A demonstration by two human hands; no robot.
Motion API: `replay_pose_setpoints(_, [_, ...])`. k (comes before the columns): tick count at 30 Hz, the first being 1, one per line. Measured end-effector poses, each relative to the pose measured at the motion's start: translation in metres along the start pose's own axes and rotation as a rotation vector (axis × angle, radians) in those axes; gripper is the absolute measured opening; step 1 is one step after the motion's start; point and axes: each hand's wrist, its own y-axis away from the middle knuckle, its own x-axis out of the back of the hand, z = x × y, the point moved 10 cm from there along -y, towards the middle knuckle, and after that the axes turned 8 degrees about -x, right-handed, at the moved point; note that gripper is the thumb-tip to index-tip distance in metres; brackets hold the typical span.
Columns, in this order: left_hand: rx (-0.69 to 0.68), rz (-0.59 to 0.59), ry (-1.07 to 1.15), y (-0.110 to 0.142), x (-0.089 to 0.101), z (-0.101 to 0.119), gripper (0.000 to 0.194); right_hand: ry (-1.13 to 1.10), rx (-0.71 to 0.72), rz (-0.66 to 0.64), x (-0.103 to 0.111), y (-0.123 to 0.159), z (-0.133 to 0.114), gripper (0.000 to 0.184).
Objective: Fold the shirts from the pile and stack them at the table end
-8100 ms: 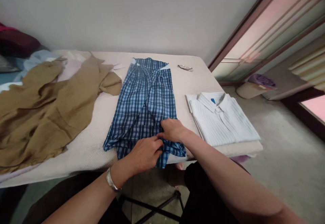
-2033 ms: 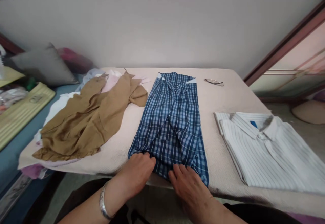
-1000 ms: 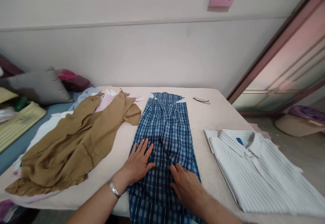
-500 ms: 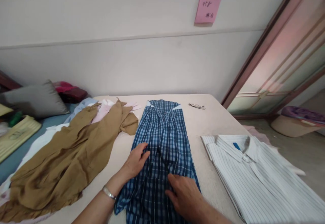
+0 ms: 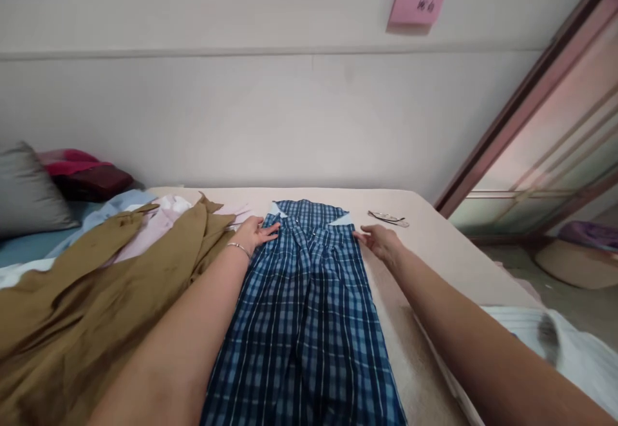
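A dark blue plaid garment lies lengthwise in front of me, gathered near its far end, with a pale patch at each far corner. My left hand rests at its upper left edge, fingers stretched onto the cloth and apart. At the opposite edge, the fingertips of my right hand touch the fabric, and the hand looks open. A silver bracelet circles my left wrist. The garment's near end runs out of view.
Brown clothing is heaped at left, over pale pieces. Eyeglasses lie beyond my right hand. A white striped shirt is partly hidden behind my right arm. A grey cushion sits far left; the wall stands behind the table.
Both hands have moved from the garment's middle and lower part up to its far end, one at each side edge. The view has shifted, and the striped shirt shows less.
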Motion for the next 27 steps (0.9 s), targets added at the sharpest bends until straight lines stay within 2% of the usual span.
replay_pose_setpoints(2, [0.052, 0.020, -0.014, -0.017, 0.002, -0.003, 0.022, -0.015, -0.044, -0.017, -0.013, -0.029, -0.008, 0.021])
replay_pose_setpoints(5, [0.114, 0.022, -0.023, -0.033, 0.002, -0.004, 0.020, -0.008, -0.117, -0.062, -0.031, -0.052, -0.007, 0.018])
replay_pose_setpoints(10, [0.200, -0.070, -0.028, -0.039, -0.008, -0.003, 0.021, -0.004, -0.139, -0.082, -0.047, -0.061, -0.001, 0.019])
replay_pose_setpoints(16, [0.202, -0.108, -0.014, -0.041, -0.018, -0.007, 0.029, 0.022, -0.021, -0.029, -0.047, -0.059, 0.004, 0.027])
replay_pose_setpoints(19, [0.171, -0.106, -0.019, -0.037, -0.018, -0.007, 0.027, 0.026, 0.076, -0.062, -0.048, -0.044, 0.003, 0.023])
replay_pose_setpoints(23, [0.048, -0.186, -0.044, -0.015, -0.010, -0.001, 0.013, 0.076, 0.254, -0.290, -0.048, 0.001, -0.001, 0.021])
replay_pose_setpoints(25, [-0.057, -0.251, -0.091, 0.002, 0.000, 0.002, 0.028, 0.227, 0.371, -0.438, -0.045, 0.036, 0.002, 0.015])
replay_pose_setpoints(26, [-0.102, -0.274, -0.122, 0.010, 0.008, 0.002, 0.035, 0.358, 0.424, -0.510, -0.043, 0.054, 0.008, 0.009])
replay_pose_setpoints(27, [-0.134, -0.287, -0.152, 0.018, 0.016, 0.001, 0.039, 0.517, 0.460, -0.576, -0.042, 0.071, 0.017, 0.011])
